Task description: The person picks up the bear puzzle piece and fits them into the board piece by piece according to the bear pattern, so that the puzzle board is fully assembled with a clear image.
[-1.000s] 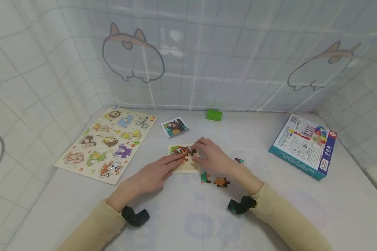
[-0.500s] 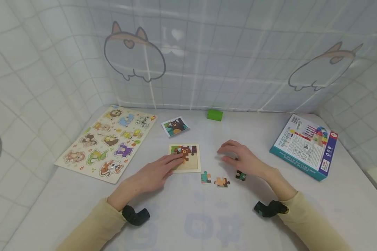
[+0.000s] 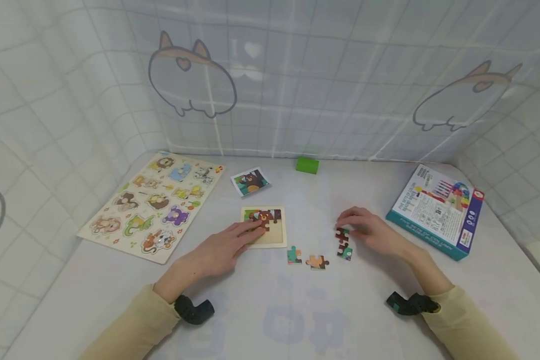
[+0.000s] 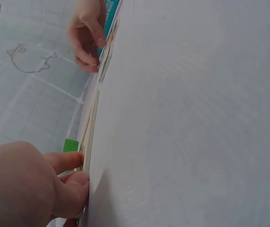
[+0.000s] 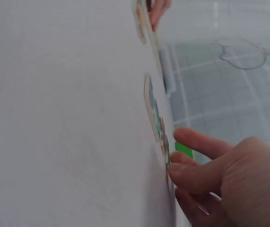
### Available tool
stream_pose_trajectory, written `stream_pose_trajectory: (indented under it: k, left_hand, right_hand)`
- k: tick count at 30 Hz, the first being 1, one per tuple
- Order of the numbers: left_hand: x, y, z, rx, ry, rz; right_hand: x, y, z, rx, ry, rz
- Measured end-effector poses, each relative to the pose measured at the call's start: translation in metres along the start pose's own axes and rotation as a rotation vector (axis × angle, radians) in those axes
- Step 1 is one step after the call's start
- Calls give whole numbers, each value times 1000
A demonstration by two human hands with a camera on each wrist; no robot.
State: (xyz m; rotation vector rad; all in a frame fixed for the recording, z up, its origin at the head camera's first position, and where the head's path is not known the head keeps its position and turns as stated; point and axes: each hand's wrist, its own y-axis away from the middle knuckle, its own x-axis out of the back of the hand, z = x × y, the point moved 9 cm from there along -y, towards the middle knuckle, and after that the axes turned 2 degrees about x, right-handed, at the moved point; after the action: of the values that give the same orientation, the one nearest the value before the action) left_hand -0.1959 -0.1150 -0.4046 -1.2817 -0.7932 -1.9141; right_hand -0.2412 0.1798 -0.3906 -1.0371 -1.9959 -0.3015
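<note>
Fingers (image 3: 252, 229) of the person's left hand (image 3: 220, 249) lie extended across a square, pale wooden puzzle tray (image 3: 276, 239) on the white-covered table (image 3: 243, 310), pressing rather than clenched, which probably keeps it from sliding. A brown bear face (image 3: 264, 216) shows in the tray's far part; bare wood shows near right. Farther right, the right hand (image 3: 373, 232) bends its fingers and thumb at a dark brown jigsaw piece (image 3: 342, 234); I cannot tell whether it grasps or only touches it. A green-and-brown jigsaw piece (image 3: 344, 252) lies just nearer. A teal-and-peach jigsaw piece (image 3: 294, 255) and an orange-and-brown jigsaw piece (image 3: 317, 262) lie apart between the hands, seemingly spread so each shape reads clearly. Beyond the tray, a white-bordered bear picture card (image 3: 250, 181) faces up, perhaps for easy comparison.
</note>
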Motion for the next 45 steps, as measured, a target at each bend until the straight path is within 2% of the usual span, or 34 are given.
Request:
stream_pose_trajectory:
  k: [5,11,21,28,36,45]
  left_hand:
    - [0,2,-1,12,7,-8]
    - [-1,0,-1,18,4,-10]
    - [1,-1,2,9,5,-11]
    - [0,-1,2,12,8,-8]
    - [2,-1,9,-59,-3,33]
    - [0,-1,11,-66,32,17]
  right_hand:
    - [-4,3,1,18,-7,-16]
    - [0,1,-1,47,42,19]
    - [3,4,10,-27,42,63]
    - [5,4,11,-24,44,91]
    - [8,5,16,-34,61,120]
    - [6,5,11,17,122,112]
